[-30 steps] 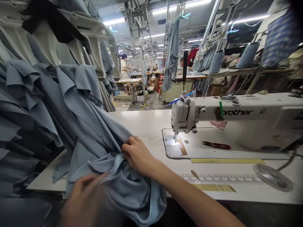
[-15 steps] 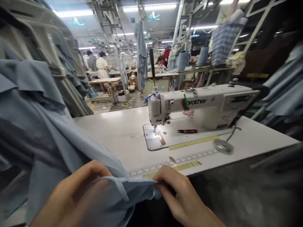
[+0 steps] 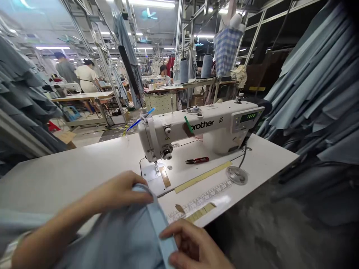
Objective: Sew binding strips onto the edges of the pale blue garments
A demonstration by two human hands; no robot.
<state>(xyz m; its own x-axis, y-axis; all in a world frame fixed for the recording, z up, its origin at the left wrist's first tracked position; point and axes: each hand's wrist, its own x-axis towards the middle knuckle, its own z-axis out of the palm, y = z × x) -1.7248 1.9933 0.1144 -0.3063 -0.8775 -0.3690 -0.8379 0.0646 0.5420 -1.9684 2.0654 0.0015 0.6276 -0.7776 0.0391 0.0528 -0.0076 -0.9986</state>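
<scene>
So the left hand (image 3: 126, 192) has the top end of a blue-grey garment (image 3: 120, 233) pinched between thumb and fingers, and the right hand (image 3: 193, 241) is pinching the same piece lower down, thumb and index on its paler, band-like edge (image 3: 157, 216). The cloth's at the near edge of the white sewing table (image 3: 70, 160), just in front of the Brother sewing machine (image 3: 179, 125), with that edge running between both hands. It's pretty smeared by motion down there, so the band could be a folded hem or a sewn-on strip, can't really say.

Under the machine's arm sit red-handled thread snips (image 3: 197, 160). Nearer the right hand there's a printed ruler scale (image 3: 209, 196) on the tabletop, yellow tape strips (image 3: 203, 176) on either side, and a clear round disc (image 3: 237, 175) by its far end. More blue-grey garments (image 3: 311, 86) hang off to the right.
</scene>
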